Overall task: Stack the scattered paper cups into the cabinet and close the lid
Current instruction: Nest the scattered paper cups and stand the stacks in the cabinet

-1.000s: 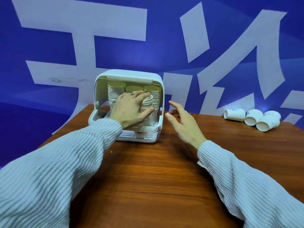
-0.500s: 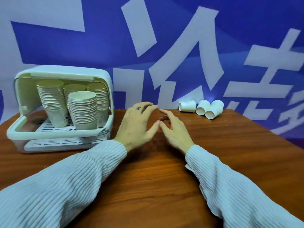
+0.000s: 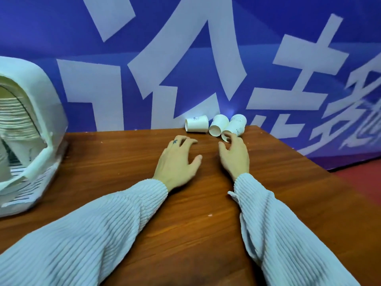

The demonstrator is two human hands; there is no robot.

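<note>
Three tapered paper cups toppled, wood-grain table, both hands loose, empty

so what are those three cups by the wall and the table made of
The three small white cups lying on their sides look like thin matte paper, with rolled rims and printed logos. The brown table shows wood grain with a slight sheen, so either solid wood or a veneer.

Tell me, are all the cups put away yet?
Not yet. Many cups already sit stacked inside the cabinet. Both hands, left hand and right hand, reach empty toward three paper cups lying on the table. Those, then closing the open lid, remain.
</note>
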